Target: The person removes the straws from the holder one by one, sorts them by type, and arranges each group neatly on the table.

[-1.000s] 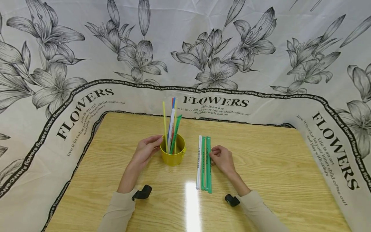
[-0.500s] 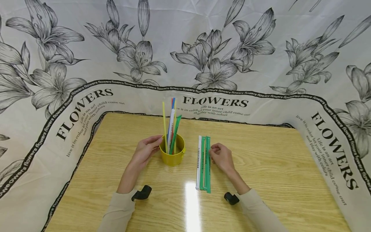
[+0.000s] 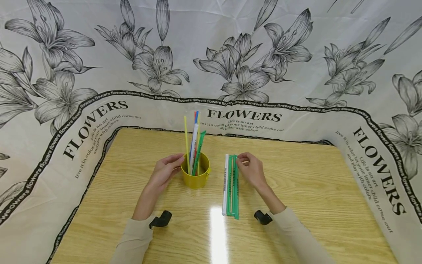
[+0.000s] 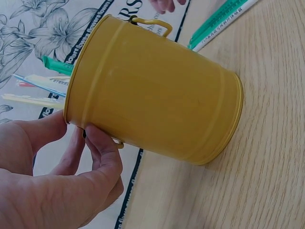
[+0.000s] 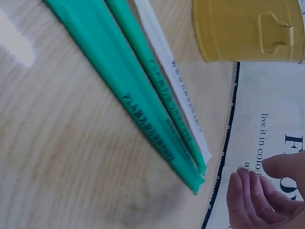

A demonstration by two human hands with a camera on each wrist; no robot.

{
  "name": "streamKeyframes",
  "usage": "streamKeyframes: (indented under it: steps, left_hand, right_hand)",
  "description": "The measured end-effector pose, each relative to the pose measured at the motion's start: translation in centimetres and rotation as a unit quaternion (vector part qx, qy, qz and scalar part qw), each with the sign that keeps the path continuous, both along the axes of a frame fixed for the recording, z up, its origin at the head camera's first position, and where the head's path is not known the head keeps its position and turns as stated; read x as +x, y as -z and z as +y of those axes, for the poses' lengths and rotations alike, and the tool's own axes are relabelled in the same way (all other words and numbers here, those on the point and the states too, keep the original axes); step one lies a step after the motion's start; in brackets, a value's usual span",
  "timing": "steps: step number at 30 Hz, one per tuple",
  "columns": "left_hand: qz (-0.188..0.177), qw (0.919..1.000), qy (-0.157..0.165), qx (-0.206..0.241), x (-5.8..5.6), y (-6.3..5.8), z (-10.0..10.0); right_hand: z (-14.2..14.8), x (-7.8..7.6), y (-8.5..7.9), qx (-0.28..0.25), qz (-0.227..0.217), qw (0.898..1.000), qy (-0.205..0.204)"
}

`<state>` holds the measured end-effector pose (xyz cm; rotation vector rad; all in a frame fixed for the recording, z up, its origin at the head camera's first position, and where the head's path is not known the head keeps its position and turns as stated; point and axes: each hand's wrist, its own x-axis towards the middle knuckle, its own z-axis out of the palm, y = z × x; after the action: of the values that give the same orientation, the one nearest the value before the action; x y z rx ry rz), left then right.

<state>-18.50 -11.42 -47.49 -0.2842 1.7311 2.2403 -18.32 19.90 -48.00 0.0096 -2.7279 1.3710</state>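
My left hand [image 3: 163,171] holds the yellow bucket [image 3: 195,181] at its rim; in the left wrist view the thumb is at the rim and the fingers curl by a side lug. Inside the bucket stand a green-wrapped straw [image 3: 199,150], a white-wrapped one, a yellow straw [image 3: 186,139] and others in red and blue. To its right, a white-wrapped straw [image 3: 225,185] lies beside several green-wrapped straws [image 3: 236,194], side by side. My right hand [image 3: 251,169] is by their far ends, its fingers loosely bent with nothing between them in the right wrist view.
Everything stands on a wooden table [image 3: 303,190]. A white cloth [image 3: 244,80] printed with flowers and lettering rises along the back and sides. Black wrist mounts [image 3: 161,220] sit at both cuffs.
My right hand has slid away from me along the green straws toward their far ends. The rightmost green straw has shifted left, closer against its neighbour. My left hand stays on the bucket.
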Motion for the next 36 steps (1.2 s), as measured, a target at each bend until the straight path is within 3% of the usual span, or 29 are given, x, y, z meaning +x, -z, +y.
streamKeyframes:
  steps: [16, 36]
  left_hand:
    - [-0.005, 1.0, -0.002, -0.002, 0.0, -0.1, 0.1]
    - [-0.003, 1.0, -0.005, 0.0, -0.1, 0.1, 0.1]
  right_hand:
    - [-1.5, -1.0, -2.6, -0.059, 0.041, 0.997, -0.029]
    - [-5.2, -1.4, -3.4, -0.152, 0.103, 0.981, -0.069]
